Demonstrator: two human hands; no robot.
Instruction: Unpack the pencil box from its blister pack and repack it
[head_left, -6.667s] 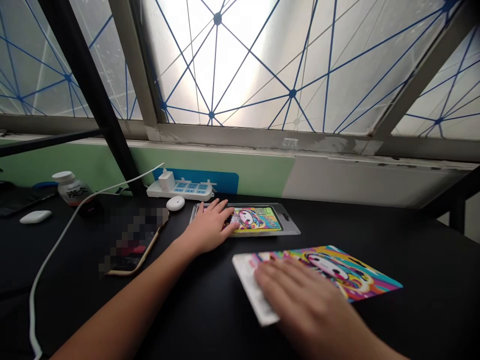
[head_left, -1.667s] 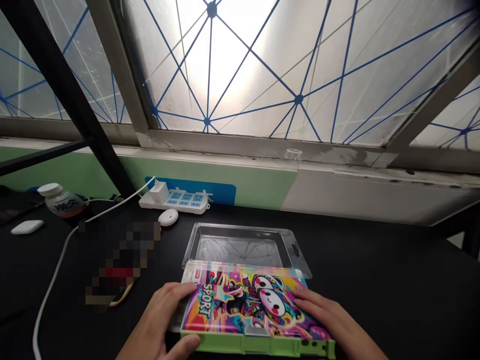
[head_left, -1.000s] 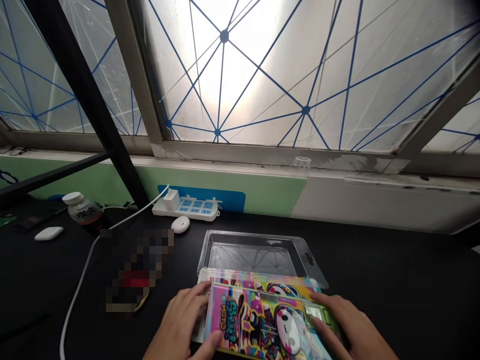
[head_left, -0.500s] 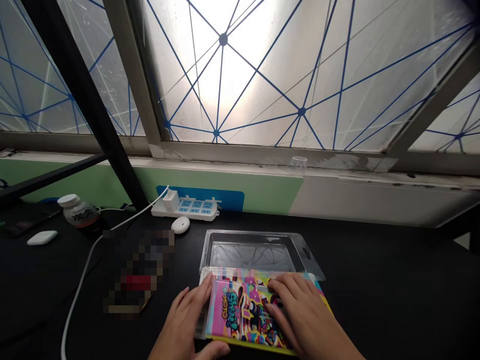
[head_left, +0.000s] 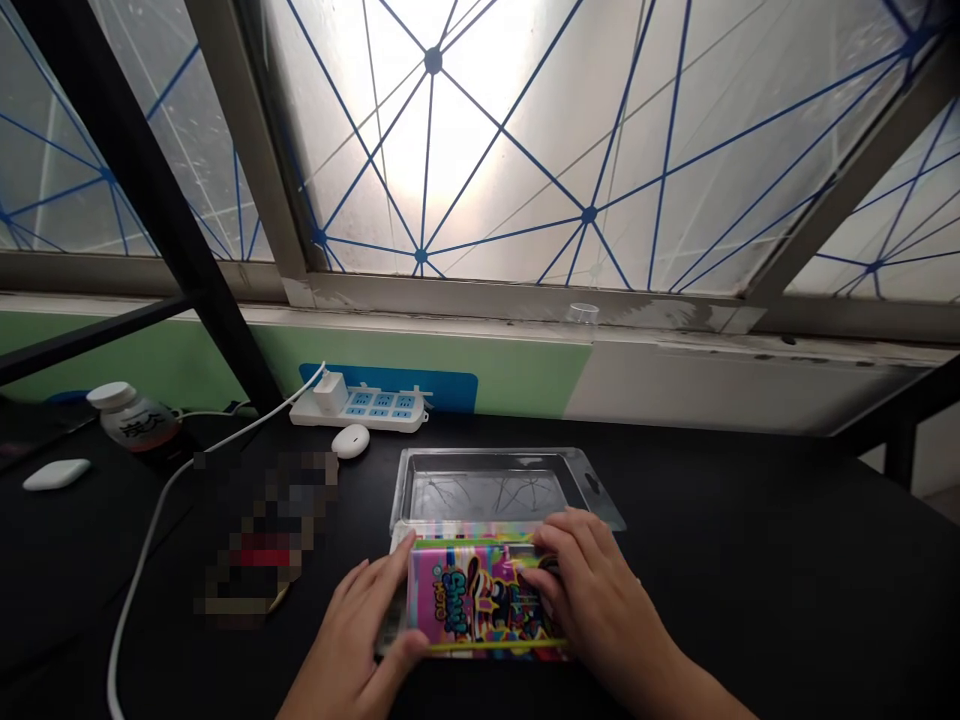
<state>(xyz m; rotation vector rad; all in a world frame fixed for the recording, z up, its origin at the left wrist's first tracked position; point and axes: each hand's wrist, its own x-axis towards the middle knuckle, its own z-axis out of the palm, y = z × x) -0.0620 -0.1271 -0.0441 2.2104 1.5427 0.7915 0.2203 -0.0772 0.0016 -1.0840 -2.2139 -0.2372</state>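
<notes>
A brightly printed pack in pink, yellow and black lies between my hands, its lettering turned sideways. It looks like a flat, thin-edged pack; whether it is a box or a booklet I cannot tell. My left hand grips its left end, fingers along the side and thumb at the near corner. Curled over the right end is my right hand, thumb and fingers close together on the printed face. Another colourful printed surface shows just behind the pack. Beyond it lies a clear plastic tray, its near part covered.
A white power strip with a plugged-in charger stands against the wall. Near it are a white rounded case, a white cable, a blurred-out object, a white-capped bottle and a flat white object.
The pack's near edge has moved away from me, and a green far edge now shows. My right hand has shifted back and curled more around the right end. The view has turned slightly.
</notes>
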